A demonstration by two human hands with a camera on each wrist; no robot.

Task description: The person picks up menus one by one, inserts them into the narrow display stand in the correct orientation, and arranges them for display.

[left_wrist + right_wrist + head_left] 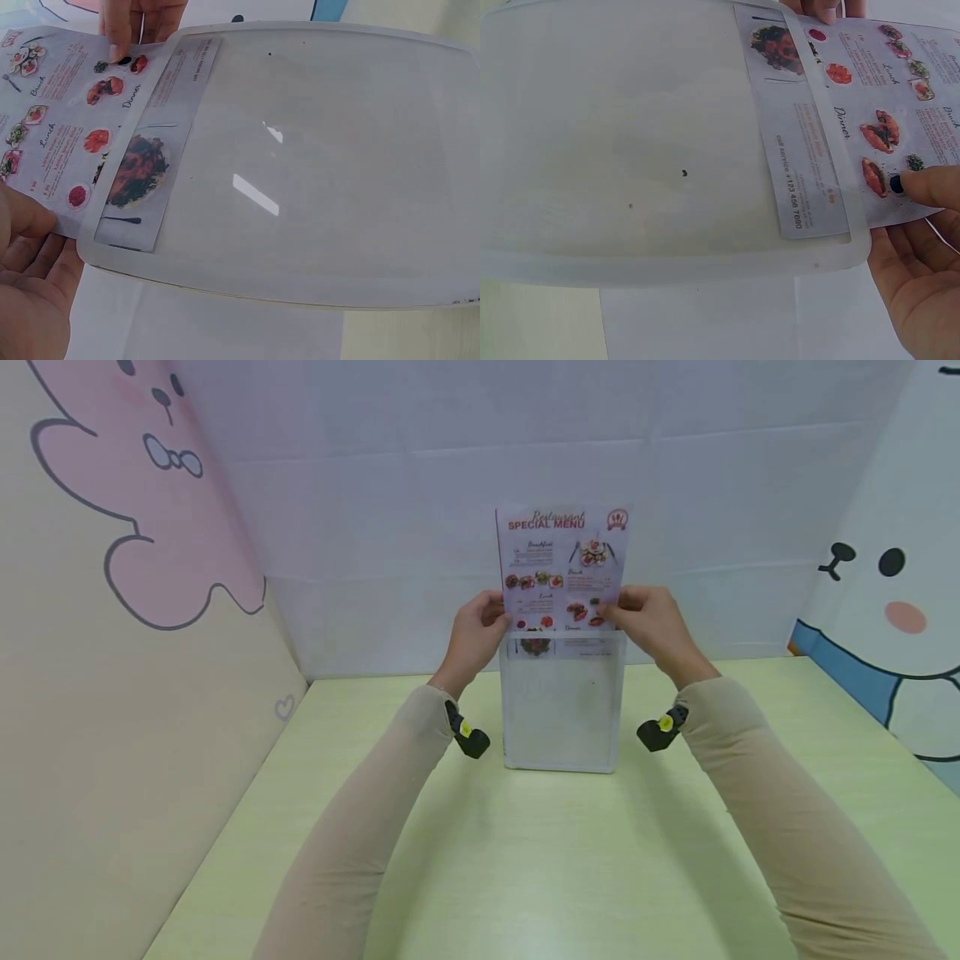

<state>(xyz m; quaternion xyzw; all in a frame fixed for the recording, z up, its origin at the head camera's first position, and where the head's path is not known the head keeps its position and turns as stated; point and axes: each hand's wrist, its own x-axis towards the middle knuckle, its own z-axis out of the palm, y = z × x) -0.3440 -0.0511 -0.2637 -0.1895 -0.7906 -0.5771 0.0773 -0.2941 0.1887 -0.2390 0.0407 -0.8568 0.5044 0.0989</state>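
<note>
A printed restaurant menu sheet [564,568] stands upright, its lower end inside a clear sign holder with a whitish frame [561,718]. Through the holder's clear front [322,165] in the left wrist view, the dish picture at the sheet's bottom shows. My left hand [477,631] pinches the sheet's left edge just above the holder's top rim. On the opposite edge, my right hand [656,625] pinches the sheet, thumb on the printed front [930,187] and the other fingers behind. The holder's bottom edge is on the table.
The pale yellow-green table [540,860] extends toward me. Behind the holder hangs a white cloth backdrop [420,527]. A wall with a pink cartoon figure [150,518] stands at left, and another with a white cartoon face [885,602] at right.
</note>
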